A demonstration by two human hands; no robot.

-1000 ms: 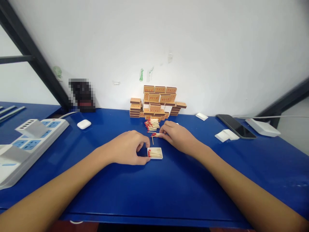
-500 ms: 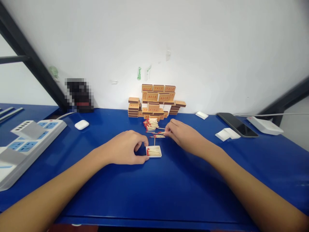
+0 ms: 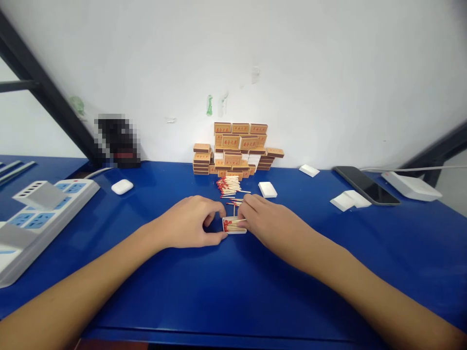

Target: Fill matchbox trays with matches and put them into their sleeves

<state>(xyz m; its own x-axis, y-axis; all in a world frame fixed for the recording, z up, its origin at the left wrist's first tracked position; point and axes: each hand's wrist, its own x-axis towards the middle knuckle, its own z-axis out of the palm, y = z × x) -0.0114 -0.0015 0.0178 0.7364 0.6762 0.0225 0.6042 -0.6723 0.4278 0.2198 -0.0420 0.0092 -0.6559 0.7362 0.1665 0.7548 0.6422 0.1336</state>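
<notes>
Match tray: the small white tray [image 3: 237, 233] is lying on the blue desk [image 3: 233, 291], between the two hands, about midway from the near edge to the far edge.
Tray matches: red-tipped matches [image 3: 229, 227] are filling the tray, their heads pointing to its left end.
Left hand: the left hand [image 3: 197, 221] is gripping the tray's left end, the thumb resting at the near left corner and a curled finger at the far left corner.
Right hand: the right hand [image 3: 264, 216] is closing its fingertips over the tray's right part, pinching at least one match [image 3: 239, 221]; the exact number is staying hidden.
Loose matches: a pile [image 3: 228, 185] is lying beyond the tray, toward the far edge, with a few strays [image 3: 235, 201] lying between pile and tray.
Matchboxes: a stepped stack [image 3: 231, 142] is standing at the far edge, just behind the pile.
White block: a squarish piece [image 3: 267, 189] is lying to the right of the pile.
Right side: folded white pieces [image 3: 349, 200], a dark phone [image 3: 367, 185] and a flat white box [image 3: 412, 186] are lying toward the far edge.
Left side: a rounded white case [image 3: 122, 186] is resting near the far edge, and a power strip [image 3: 83, 190] is slanting toward the near edge.
</notes>
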